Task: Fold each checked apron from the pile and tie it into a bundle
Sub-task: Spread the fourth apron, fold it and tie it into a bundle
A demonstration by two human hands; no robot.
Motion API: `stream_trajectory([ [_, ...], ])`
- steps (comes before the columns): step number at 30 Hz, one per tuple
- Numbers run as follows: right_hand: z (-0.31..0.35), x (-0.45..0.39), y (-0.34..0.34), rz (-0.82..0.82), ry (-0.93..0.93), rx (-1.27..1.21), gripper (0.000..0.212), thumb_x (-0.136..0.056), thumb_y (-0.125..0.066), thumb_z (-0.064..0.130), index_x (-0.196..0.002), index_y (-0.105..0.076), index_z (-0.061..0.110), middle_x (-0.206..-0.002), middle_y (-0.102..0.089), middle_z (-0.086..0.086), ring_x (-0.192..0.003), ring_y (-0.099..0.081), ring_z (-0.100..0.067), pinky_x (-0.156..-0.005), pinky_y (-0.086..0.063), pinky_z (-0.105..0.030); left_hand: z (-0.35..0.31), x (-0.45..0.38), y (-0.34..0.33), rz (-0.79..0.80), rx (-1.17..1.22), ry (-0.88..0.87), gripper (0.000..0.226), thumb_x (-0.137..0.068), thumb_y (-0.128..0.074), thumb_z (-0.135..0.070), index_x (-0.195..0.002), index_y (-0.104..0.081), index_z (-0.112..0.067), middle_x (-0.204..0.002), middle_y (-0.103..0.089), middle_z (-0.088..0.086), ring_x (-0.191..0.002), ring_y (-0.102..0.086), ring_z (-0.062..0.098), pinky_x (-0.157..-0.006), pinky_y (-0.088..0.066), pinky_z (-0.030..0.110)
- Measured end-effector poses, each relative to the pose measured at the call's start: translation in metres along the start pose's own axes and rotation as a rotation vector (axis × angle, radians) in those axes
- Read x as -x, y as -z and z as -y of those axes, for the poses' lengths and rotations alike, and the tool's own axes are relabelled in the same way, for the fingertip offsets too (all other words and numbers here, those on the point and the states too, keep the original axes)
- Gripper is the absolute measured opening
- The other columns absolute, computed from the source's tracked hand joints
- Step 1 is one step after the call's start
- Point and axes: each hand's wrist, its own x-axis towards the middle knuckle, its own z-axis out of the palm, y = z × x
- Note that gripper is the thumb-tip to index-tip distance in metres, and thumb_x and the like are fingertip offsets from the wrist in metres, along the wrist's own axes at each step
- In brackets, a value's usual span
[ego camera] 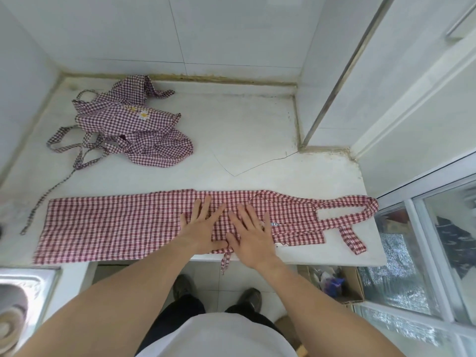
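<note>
A red-and-white checked apron (110, 225) lies folded into a long strip along the front edge of the white counter (244, 140). Its neck loop and ties (347, 217) reach the counter's right end, and one tie end (225, 261) hangs over the front edge. My left hand (203, 228) and my right hand (249, 235) lie flat side by side on the strip's middle, fingers straight, pressing the cloth. A crumpled pile of darker purple checked apron (134, 124) with a daisy patch and loose straps sits at the back left.
Tiled walls close the counter at the back and left. A metal sink (28, 282) adjoins the front left corner. A window frame (417, 228) runs along the right. A cardboard box (342, 282) with clutter stands on the floor under the counter's right end.
</note>
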Motion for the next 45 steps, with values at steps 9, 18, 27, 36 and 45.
stream_trajectory([
  [9,-0.059,0.000,0.019,0.074,-0.167,0.030,0.074,-0.088,-0.001,0.080,-0.149,0.022,0.046,-0.159,0.030,0.014,-0.144,0.033,-0.009,-0.117,0.020,-0.053,0.095,0.018,-0.032,-0.341,0.107,0.171,0.082,-0.086,-0.001,-0.079,-0.155,0.014,-0.038,-0.162,0.025,-0.002,-0.148,0.027,0.020,-0.120,0.012,0.053],
  [18,-0.040,-0.019,0.063,0.092,-0.348,-0.006,0.073,-0.083,-0.065,0.055,-0.147,-0.039,0.030,-0.156,-0.030,-0.001,-0.145,-0.027,-0.023,-0.116,-0.020,-0.057,0.157,0.031,0.013,-0.249,0.137,0.242,0.080,-0.090,-0.057,-0.062,-0.155,-0.022,-0.031,-0.162,-0.016,0.002,-0.148,-0.016,0.027,-0.118,-0.019,0.057],
  [27,0.025,-0.092,0.095,0.242,-0.035,-0.083,0.097,-0.073,-0.081,0.012,-0.153,-0.027,0.027,-0.153,-0.033,-0.001,-0.140,-0.034,-0.023,-0.119,-0.025,-0.046,0.179,0.004,0.057,-0.232,-0.044,0.063,0.093,-0.082,-0.077,-0.032,-0.156,-0.020,-0.026,-0.158,-0.026,0.002,-0.149,-0.018,0.023,-0.122,-0.009,0.050],
  [36,0.038,-0.103,0.083,0.406,-0.191,0.244,0.077,-0.062,-0.090,0.045,-0.123,-0.054,0.017,-0.113,-0.063,0.002,-0.108,-0.060,-0.021,-0.104,-0.042,-0.042,0.212,-0.006,0.067,-0.183,-0.263,0.083,0.057,-0.073,-0.080,-0.052,-0.115,-0.057,-0.020,-0.119,-0.052,0.000,-0.118,-0.045,0.020,-0.105,-0.033,0.038],
  [45,0.040,-0.076,0.079,0.238,-0.022,0.319,0.021,-0.087,-0.070,0.033,-0.095,-0.060,0.016,-0.091,-0.065,0.000,-0.083,-0.064,-0.020,-0.076,-0.053,-0.032,0.225,0.012,0.076,-0.374,-0.195,0.002,0.006,-0.092,-0.059,-0.014,-0.097,-0.060,-0.017,-0.095,-0.066,-0.001,-0.083,-0.059,0.018,-0.069,-0.044,0.029],
])
